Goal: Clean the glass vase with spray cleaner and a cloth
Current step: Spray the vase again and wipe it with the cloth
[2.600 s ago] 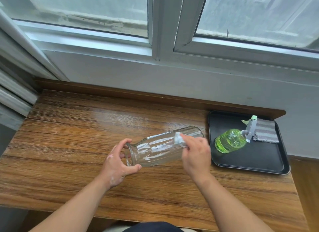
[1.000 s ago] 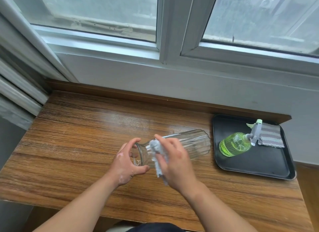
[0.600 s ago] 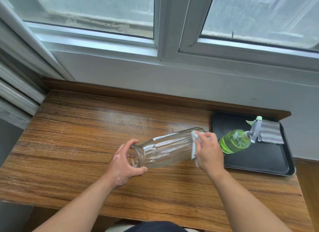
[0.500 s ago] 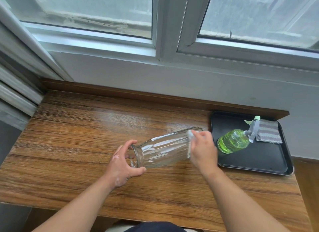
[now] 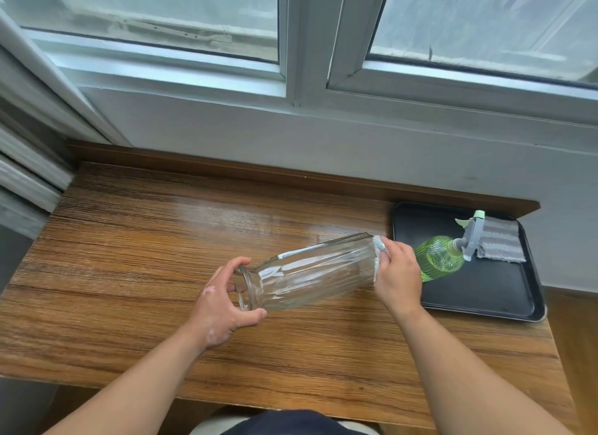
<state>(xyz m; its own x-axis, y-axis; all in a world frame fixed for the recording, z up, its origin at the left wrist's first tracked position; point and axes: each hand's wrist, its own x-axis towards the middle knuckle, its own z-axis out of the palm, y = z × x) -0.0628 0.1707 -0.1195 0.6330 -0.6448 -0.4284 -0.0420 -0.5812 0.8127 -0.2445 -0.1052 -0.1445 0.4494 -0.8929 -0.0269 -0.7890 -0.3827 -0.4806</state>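
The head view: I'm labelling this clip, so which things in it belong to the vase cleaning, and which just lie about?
In the job:
glass vase, held on its side by the left hand
cloth, pressed to the vase's base by the right hand
green spray bottle, lying on the tray

Lying about:
black tray
striped grey cloth on the tray
wooden table

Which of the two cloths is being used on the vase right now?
The small white cloth in the right hand, not the striped grey cloth on the tray.

Hands (image 5: 223, 308) (image 5: 398, 279) hold sideways vase (image 5: 307, 273), cloth (image 5: 378, 250) at base.
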